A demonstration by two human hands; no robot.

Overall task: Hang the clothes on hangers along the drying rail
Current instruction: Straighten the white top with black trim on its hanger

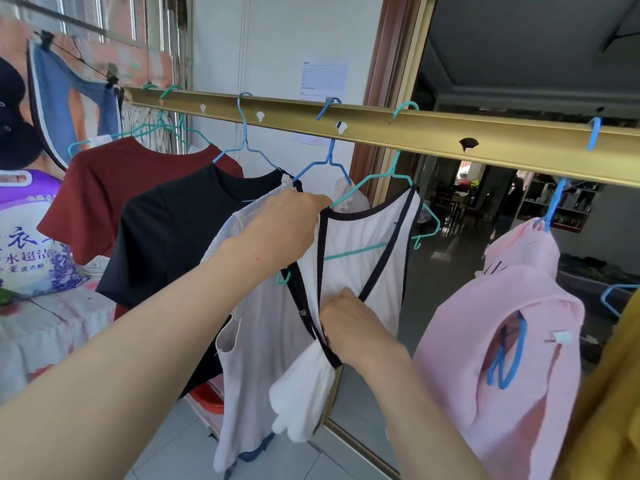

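Note:
A gold drying rail [381, 128] crosses the view from upper left to right. A white top with black trim [360, 237] hangs partly on a teal hanger [374, 188] hooked on the rail. My left hand [287, 226] grips the top's left shoulder at the hanger's arm. Lower down, my right hand [349, 320] pinches the black-trimmed strap and white cloth. Left of it hang a pale sleeveless garment [256, 323], a black T-shirt [173, 233] and a dark red T-shirt [110, 181]. To the right a pink garment [502, 323] hangs on a blue hanger [554, 206].
A purple detergent bag [31, 237] stands on a cloth-covered surface [45, 334] at left. A blue garment [72, 112] is clipped by the window. A yellow garment [609, 410] fills the right edge. A doorway behind the rail opens onto a dark room.

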